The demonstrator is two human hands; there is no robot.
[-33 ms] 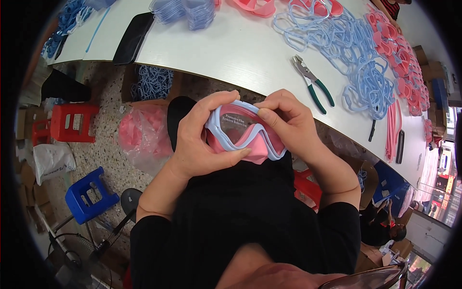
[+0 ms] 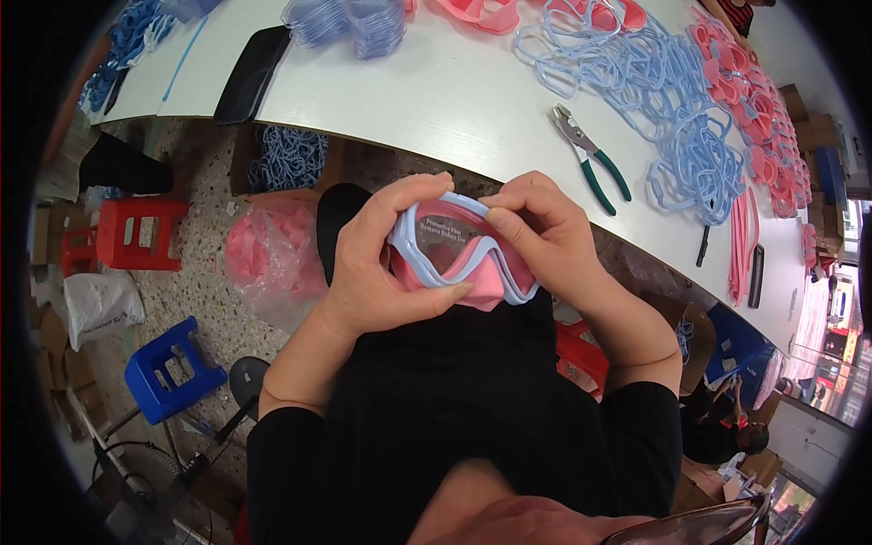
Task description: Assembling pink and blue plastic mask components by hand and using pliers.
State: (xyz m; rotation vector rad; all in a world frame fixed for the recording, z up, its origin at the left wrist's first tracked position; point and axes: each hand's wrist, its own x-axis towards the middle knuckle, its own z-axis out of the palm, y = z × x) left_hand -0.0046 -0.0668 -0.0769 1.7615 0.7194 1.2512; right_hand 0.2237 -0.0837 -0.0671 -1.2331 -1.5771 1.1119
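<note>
A diving mask [image 2: 488, 277] with a pink skirt and nose pocket and a light blue frame is held over my lap, just off the table's near edge. My left hand [image 2: 368, 259] grips its left side, thumb under the nose pocket and fingers along the upper rim. My right hand [image 2: 545, 227] pinches the upper right part of the blue frame between thumb and bent fingers. A clear lens with printed film shows in the left eye opening. The right eye opening is partly covered by my right hand, so I cannot tell whether a lens sits there.
On the white table [image 2: 409, 109] lie green-handled pliers [image 2: 590, 159], tangled light blue frames [image 2: 672, 118], pink mask skirts [image 2: 758, 118], stacked clear lenses [image 2: 350, 25] and a black phone [image 2: 254, 73]. Red [image 2: 141, 233] and blue stools [image 2: 173, 371] and a bag of pink parts [image 2: 272, 254] stand left.
</note>
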